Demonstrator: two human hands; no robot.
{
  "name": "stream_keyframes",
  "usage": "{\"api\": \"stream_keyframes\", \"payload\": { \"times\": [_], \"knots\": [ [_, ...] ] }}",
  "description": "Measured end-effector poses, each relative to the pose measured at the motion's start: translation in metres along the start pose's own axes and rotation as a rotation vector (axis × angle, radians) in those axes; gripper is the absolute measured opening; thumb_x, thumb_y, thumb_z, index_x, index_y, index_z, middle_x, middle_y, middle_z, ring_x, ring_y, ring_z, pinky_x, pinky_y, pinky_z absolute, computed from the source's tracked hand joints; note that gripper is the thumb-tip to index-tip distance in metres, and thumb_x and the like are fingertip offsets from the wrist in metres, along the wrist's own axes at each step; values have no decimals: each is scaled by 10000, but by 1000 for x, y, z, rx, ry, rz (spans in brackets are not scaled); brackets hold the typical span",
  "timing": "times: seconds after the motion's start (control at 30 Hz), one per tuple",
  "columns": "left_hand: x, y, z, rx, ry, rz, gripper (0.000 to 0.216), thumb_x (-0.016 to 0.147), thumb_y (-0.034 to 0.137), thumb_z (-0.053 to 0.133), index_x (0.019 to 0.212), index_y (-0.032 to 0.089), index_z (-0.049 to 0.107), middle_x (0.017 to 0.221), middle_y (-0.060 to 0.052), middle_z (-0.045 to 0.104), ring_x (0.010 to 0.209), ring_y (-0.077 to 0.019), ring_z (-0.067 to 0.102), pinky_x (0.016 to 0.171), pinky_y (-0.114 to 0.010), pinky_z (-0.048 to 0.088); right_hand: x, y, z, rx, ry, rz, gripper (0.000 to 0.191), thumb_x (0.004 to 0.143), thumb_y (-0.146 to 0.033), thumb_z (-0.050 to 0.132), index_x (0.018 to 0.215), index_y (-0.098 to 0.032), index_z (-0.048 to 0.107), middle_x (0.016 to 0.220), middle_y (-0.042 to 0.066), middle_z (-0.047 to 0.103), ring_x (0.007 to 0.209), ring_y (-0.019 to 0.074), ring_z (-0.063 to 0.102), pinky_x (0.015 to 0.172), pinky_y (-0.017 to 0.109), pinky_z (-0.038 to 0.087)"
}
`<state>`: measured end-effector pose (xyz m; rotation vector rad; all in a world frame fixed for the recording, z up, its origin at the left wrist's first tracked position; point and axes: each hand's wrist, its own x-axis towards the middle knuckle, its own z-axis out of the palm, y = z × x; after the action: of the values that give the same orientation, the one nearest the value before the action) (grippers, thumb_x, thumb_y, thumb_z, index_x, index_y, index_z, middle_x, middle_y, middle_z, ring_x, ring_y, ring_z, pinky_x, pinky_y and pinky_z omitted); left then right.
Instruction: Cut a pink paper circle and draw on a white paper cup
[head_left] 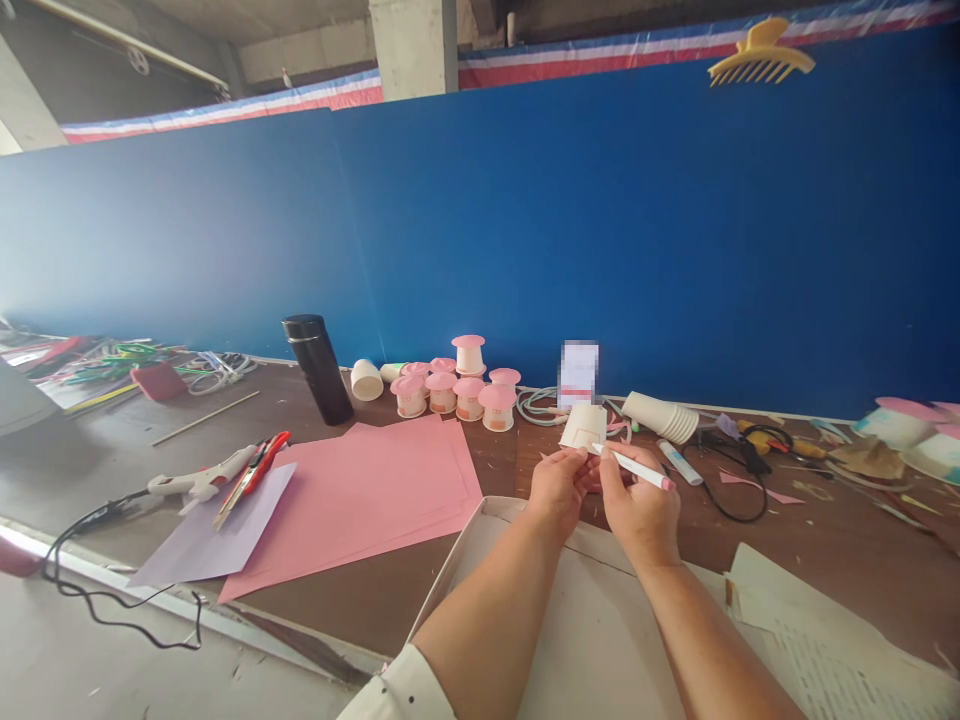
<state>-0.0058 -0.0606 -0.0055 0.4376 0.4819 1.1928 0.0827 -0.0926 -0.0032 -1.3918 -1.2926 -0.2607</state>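
Note:
My left hand [559,490] is closed on the lower edge of a white paper cup [576,424], held upside down above the cardboard box. Pinched in my right hand [643,510] is a white marker pen [641,470] with a pink end. Its tip is at the cup's side, where a thin pinkish outline shows. Behind and to the left stand several small cup houses [442,392] with pink paper roofs and drawn windows and doors. The fingers of both hands partly hide the cup's rim.
Pink paper sheets [375,500] lie left, beside a lilac sheet [225,540], a red utility knife [255,475] and a glue gun [202,478]. A black bottle [319,370] stands behind. Stacked paper cups [660,417] and cables lie right; an open cardboard box [592,620] is under my arms.

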Motion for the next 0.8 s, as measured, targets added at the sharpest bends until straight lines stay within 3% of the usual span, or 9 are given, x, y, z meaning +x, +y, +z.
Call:
{"api": "stream_keyframes", "payload": {
  "times": [0.5,0.8],
  "knots": [
    [0,1,1,-23,19,-1,104,702,146,738,726,73,668,704,-74,657,648,-123,627,680,-236,519,1,-5,-2,18,-19,24,257,868,-381,551,866,-158,679,804,102,723,691,199,664,649,293,516],
    [-1,4,3,-57,63,-35,63,803,76,632,746,61,655,704,-98,654,654,-120,642,691,-219,548,3,-6,-6,128,80,128,319,873,-438,571,915,-141,678,816,116,717,640,184,648,610,299,518]
  ]
}}
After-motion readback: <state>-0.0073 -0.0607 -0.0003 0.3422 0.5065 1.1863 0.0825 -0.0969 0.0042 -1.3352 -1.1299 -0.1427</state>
